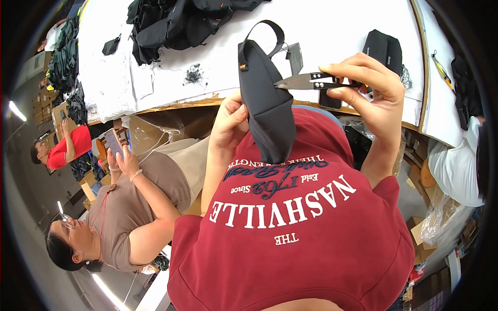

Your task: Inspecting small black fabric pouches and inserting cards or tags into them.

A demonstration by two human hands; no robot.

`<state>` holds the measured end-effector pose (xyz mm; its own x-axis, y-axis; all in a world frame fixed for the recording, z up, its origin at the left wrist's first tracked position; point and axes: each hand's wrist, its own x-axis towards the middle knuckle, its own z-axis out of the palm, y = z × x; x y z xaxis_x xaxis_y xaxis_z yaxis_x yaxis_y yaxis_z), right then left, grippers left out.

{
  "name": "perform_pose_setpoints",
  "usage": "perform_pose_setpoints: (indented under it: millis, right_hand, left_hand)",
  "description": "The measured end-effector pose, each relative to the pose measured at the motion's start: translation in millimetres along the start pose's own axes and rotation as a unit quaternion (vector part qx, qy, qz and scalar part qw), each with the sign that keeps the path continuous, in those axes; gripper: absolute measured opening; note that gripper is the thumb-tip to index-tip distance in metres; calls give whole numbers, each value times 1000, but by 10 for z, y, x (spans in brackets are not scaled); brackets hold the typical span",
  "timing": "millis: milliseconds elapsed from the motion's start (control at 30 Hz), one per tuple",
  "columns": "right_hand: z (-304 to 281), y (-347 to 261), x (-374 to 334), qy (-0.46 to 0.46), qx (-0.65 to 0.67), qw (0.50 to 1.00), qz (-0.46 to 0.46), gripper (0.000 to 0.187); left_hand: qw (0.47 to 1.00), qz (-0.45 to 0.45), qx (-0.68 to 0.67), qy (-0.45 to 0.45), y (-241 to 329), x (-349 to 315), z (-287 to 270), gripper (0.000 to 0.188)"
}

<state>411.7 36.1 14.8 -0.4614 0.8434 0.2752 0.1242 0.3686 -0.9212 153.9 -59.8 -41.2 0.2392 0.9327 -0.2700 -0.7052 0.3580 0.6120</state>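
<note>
A black fabric pouch [265, 93] with a loop strap at its top and a small orange tab is held up in front of my chest. My left hand [228, 122] grips its left side, thumb in front. In my right hand [371, 85] is a pair of thread snips [303, 82], fingers and thumb closed around the black handles. The pointed blades touch or nearly touch the pouch's right seam and look slightly apart. A grey tag [296, 58] hangs behind the pouch on the right.
Black bags [181, 26] lie heaped at the back of the white table [332, 26], near thread scraps [194, 75]. More black pouches [383, 49] sit back right, and a dark phone [330, 100] lies below my right hand. A seated person [140, 197] at left holds a phone.
</note>
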Motion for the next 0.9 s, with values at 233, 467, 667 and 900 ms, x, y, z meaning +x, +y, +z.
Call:
perform_pose_setpoints:
  millis: [233, 467, 667, 900]
  right_hand:
    - [10, -8, -23, 1, 4, 1000, 0, 31]
    - [119, 901, -25, 147, 88, 971, 165, 24]
    - [456, 2035, -355, 139, -232, 921, 279, 29]
    - [512, 2099, -358, 115, -409, 884, 196, 36]
  left_hand:
    - [1000, 5, 7, 8, -20, -35, -7, 40]
    - [991, 62, 71, 99, 78, 36, -125, 29]
    - [925, 182, 286, 170, 192, 113, -195, 17]
    - [831, 182, 440, 288, 265, -97, -44, 22]
